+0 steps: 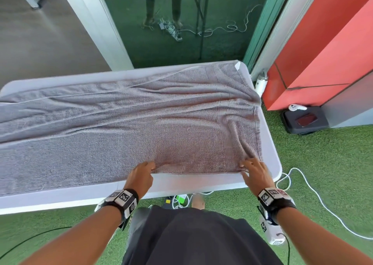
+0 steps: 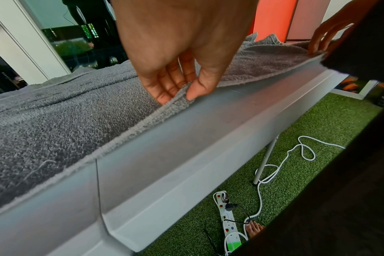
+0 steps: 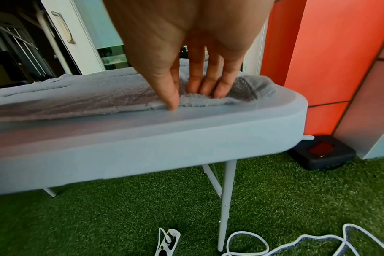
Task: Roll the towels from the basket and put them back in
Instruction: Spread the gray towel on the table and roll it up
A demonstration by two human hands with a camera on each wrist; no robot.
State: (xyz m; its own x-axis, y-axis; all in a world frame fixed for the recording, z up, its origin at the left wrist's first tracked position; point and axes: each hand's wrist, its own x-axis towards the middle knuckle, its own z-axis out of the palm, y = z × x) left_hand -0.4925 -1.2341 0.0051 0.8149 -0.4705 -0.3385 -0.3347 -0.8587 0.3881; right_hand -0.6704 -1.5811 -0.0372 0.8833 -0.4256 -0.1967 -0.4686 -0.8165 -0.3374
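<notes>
A large grey towel (image 1: 141,123) lies spread and wrinkled over most of the white folding table (image 1: 181,184). My left hand (image 1: 152,166) pinches the towel's near edge between thumb and fingers, seen close up in the left wrist view (image 2: 182,97) with the edge lifted slightly off the table (image 2: 186,138). My right hand (image 1: 245,167) is at the towel's near right corner. There its thumb (image 3: 172,104) presses at the edge and its fingers (image 3: 206,86) sit behind a raised fold of towel (image 3: 88,97). No basket can be made out.
Under the table, on green artificial grass, lie a power strip (image 2: 228,218) and a looping white cable (image 1: 314,194). A black case (image 1: 304,120) sits by a red panel (image 1: 323,52) to the right. A glass door stands behind the table.
</notes>
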